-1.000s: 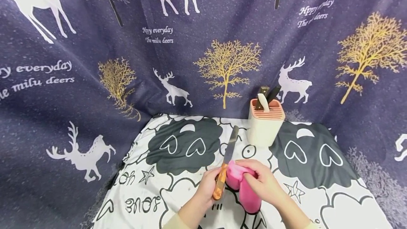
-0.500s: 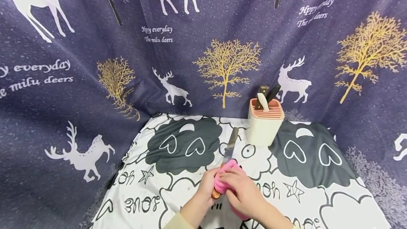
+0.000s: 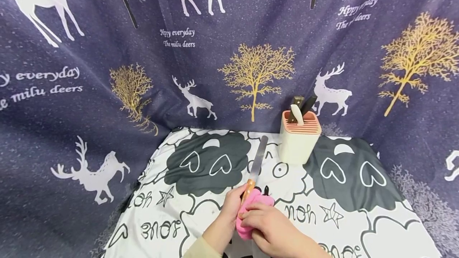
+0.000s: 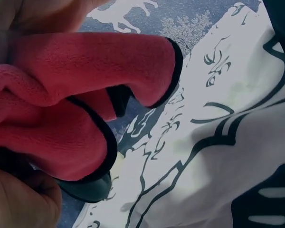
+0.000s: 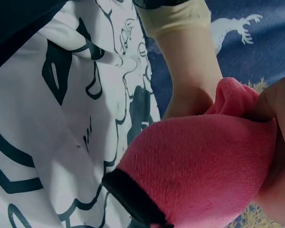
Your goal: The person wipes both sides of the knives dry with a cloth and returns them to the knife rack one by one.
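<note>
My left hand (image 3: pixel 231 204) holds a long knife by its orange-brown handle (image 3: pixel 250 188). The blade (image 3: pixel 259 158) points up and away. Against the lower handle my right hand (image 3: pixel 274 226) grips a bunched pink cloth (image 3: pixel 264 199) with black edging. The handle's butt end is hidden by the cloth and fingers. In the left wrist view the cloth (image 4: pixel 99 66) fills the left side in folds, with fingers above and below. A broad fold of the cloth (image 5: pixel 194 166) hangs from the hand at the right in the right wrist view, in front of the left forearm (image 5: pixel 190 66).
A cream knife block (image 3: pixel 298 146) with a pink slotted top stands at the back right, with dark and white handles (image 3: pixel 297 114) sticking out. A black-and-white patterned cloth (image 3: pixel 201 218) covers the table. Behind it hangs a dark blue deer-print curtain (image 3: pixel 215 67).
The pink cloth has gone from beside the upper handle onto it, then down towards the butt, with my right hand. The upper handle shows again; the left hand has barely moved.
</note>
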Demonstrator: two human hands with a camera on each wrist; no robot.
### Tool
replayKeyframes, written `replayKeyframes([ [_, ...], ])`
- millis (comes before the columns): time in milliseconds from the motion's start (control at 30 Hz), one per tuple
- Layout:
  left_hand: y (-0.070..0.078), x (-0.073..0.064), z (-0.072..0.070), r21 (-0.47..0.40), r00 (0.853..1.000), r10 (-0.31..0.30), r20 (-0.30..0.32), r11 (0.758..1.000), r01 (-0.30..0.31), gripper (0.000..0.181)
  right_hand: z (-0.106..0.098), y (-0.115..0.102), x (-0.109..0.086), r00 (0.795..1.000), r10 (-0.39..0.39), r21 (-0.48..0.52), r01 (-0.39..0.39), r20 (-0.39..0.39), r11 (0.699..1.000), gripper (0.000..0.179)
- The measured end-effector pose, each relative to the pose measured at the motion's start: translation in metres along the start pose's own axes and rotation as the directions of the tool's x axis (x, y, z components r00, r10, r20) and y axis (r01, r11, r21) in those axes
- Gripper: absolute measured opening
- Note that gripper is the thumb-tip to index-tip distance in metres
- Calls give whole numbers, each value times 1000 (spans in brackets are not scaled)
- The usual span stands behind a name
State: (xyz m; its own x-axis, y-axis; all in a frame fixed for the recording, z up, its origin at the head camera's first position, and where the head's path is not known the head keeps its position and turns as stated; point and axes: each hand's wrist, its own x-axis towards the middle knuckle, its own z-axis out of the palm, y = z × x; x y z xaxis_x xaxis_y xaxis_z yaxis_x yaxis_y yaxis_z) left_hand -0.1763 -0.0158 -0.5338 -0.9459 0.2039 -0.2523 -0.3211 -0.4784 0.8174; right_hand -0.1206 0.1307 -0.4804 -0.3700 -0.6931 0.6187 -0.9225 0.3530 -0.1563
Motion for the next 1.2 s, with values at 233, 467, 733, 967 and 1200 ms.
replayKeyframes([
  [233,0,-2,-1,1,999,-8,-31,1000,8,20,0,-2,-1,999,-27,0,27,44,1000,30],
  [467,1,-5,-8,134,998,45,-34,990,-40,46,0,-3,-13,990,71,69,-80,121,994,30],
  [733,14,-6,-22,257,997,78,18,963,-80,55,-26,13,-47,956,248,82,-263,158,961,35],
  [967,28,-12,-29,322,989,82,124,939,-118,54,-68,42,-78,927,372,34,-374,36,927,43],
  [1200,33,-16,-38,415,989,30,146,906,-88,54,-120,65,-99,786,617,-87,-613,34,785,40],
])
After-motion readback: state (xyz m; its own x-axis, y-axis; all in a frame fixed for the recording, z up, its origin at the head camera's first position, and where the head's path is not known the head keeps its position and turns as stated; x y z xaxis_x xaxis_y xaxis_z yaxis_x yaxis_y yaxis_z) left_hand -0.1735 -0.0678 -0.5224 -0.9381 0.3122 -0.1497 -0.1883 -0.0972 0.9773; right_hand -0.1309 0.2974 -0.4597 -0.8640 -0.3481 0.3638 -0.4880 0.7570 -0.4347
